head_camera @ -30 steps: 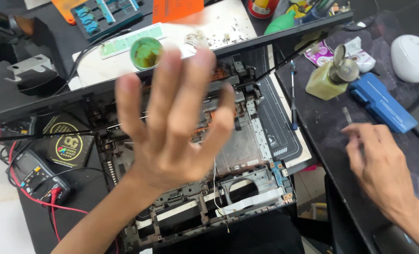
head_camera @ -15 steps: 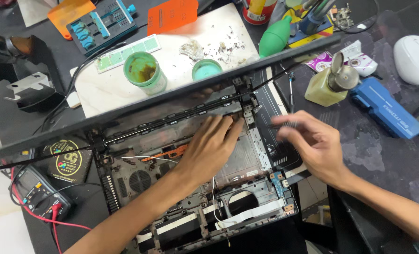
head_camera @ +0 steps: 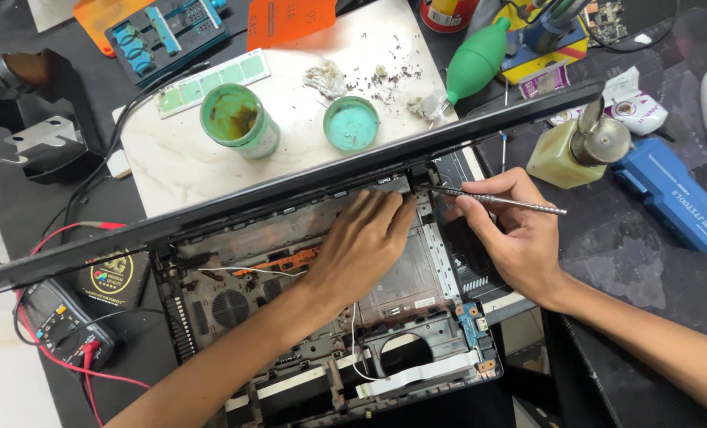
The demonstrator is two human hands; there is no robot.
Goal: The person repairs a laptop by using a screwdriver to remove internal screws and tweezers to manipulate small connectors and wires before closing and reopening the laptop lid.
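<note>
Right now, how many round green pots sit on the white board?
2: the taller green jar at the board's left-middle, and the shallow teal lid or pot to its right. None seem hidden.

Left hand point(head_camera: 361, 246): bare, no glove, no ring or band seen; 5 digits, nails short.
Left forearm: bare from wrist to the lower picture edge; no sleeve, no watch or strap.
Right hand point(head_camera: 512, 234): bare, no glove, no ring seen; nails short and plain.
Right forearm: bare from wrist to the right picture edge; no sleeve in view.
Markings: none seen on either arm.
</note>
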